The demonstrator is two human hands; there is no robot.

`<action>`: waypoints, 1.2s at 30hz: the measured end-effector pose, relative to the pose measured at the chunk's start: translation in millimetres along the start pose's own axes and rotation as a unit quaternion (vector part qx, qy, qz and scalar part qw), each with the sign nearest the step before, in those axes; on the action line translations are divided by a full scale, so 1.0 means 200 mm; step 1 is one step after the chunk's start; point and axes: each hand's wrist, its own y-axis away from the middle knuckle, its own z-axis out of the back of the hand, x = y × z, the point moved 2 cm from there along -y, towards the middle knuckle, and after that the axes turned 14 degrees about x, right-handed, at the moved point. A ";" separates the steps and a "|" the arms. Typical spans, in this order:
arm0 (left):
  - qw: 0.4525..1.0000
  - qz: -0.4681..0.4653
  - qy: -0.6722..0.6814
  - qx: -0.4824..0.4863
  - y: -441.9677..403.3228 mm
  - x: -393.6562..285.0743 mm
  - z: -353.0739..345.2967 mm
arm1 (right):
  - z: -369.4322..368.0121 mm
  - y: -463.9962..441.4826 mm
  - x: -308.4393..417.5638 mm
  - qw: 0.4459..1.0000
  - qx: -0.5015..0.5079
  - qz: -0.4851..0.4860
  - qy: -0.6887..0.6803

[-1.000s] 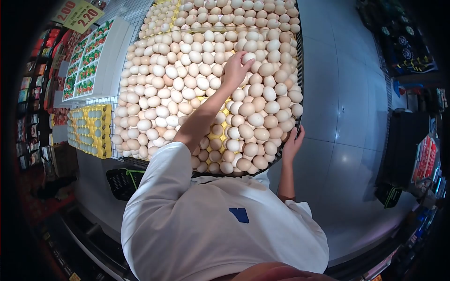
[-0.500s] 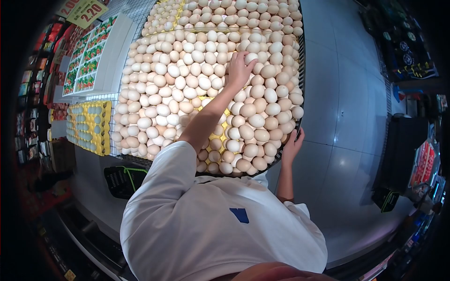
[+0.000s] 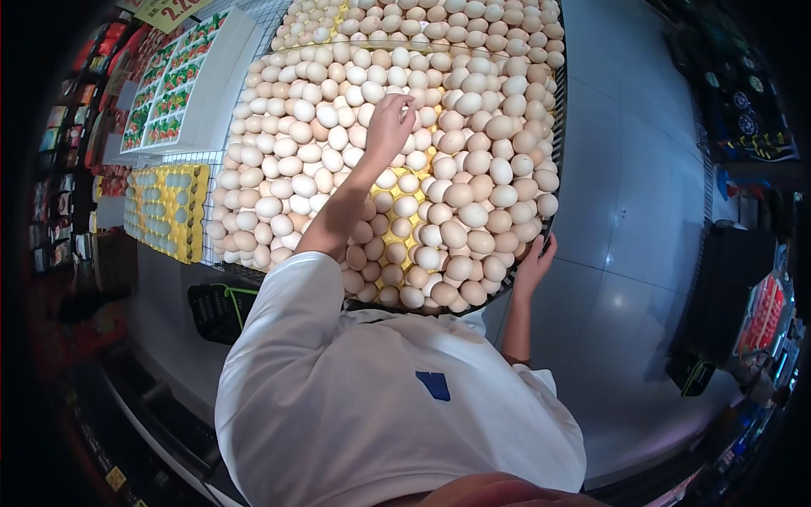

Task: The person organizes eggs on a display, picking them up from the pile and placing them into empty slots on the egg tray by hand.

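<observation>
Many brown and cream eggs [image 3: 296, 156] lie piled in a wide dark-rimmed bin [image 3: 559, 127]. My left hand [image 3: 390, 127] is over the middle of the pile, palm down, its fingers curled together. A small pale patch shows between the fingertips, too little to name. Yellow egg trays [image 3: 395, 245] show through a gap among the eggs, nearer to my body. My right hand [image 3: 534, 264] is at the bin's right front edge, its fingers bent around something dark, which may be the rim or a separate object.
Left of the bin stand a white divided box [image 3: 173, 93] of small red-and-green packs and yellow trays [image 3: 165, 211] of bluish eggs. Price signs [image 3: 169, 10] hang above. Black baskets stand low at the left [image 3: 221, 311] and right [image 3: 691, 373]. Grey tiled floor [image 3: 621, 245] lies to the right.
My left hand has moved left, away from the pale egg it was touching, and that egg lies on the pile. The view has shifted slightly. My right hand stays at the bin's edge.
</observation>
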 end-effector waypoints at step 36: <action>0.999 -0.021 -0.034 0.033 -0.03 -0.36 -0.28 | 0.01 -0.02 -0.06 1.000 0.004 0.028 -0.013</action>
